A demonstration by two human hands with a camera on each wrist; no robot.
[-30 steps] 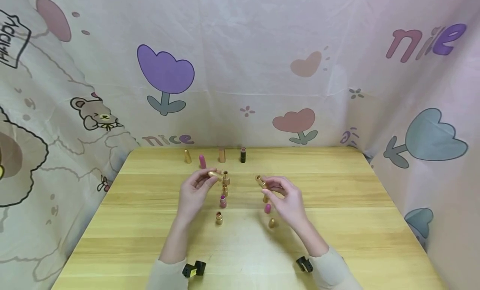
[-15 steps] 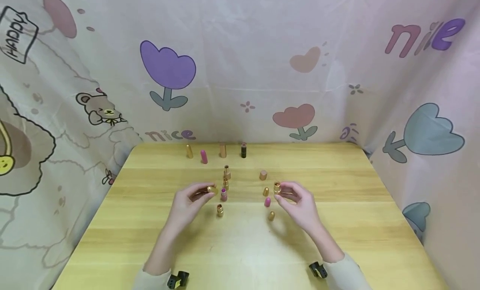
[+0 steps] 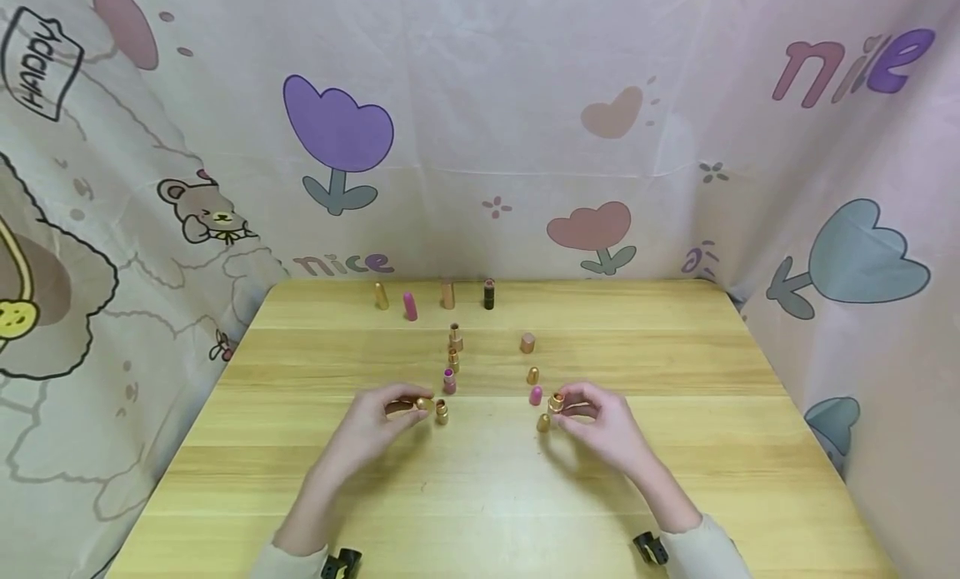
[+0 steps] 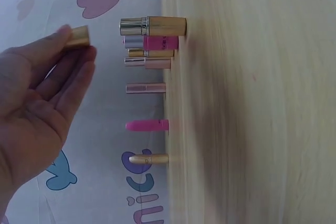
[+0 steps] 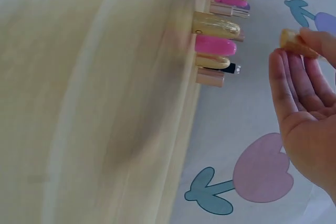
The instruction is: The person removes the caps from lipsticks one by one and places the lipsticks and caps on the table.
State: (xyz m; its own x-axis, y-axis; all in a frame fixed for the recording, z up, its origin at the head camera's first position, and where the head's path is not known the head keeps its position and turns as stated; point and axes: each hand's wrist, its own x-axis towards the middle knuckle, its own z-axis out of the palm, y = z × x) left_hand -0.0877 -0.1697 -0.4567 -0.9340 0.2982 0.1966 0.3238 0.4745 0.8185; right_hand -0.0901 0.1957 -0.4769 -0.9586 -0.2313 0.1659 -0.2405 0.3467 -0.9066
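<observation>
My left hand pinches a gold lipstick cap between thumb and fingers, raised above the table in the left wrist view. Beside it stands an uncapped gold lipstick, the nearest of a column of open tubes. My right hand holds an uncapped gold lipstick tube, its open end up, also off the table. Close to that hand are a gold cap and a pink cap, standing upright. An uncapped pink lipstick stands behind the nearest gold tube.
Farther back stand uncapped tubes, a small gold cap and a rose-gold cap. Along the table's far edge are a gold lipstick, a pink one, a rose-gold one and a black one. Printed cloth hangs behind.
Both hands have moved apart and toward the near side, the left with the cap and the right with the tube. The standing lipsticks and caps keep their places.
</observation>
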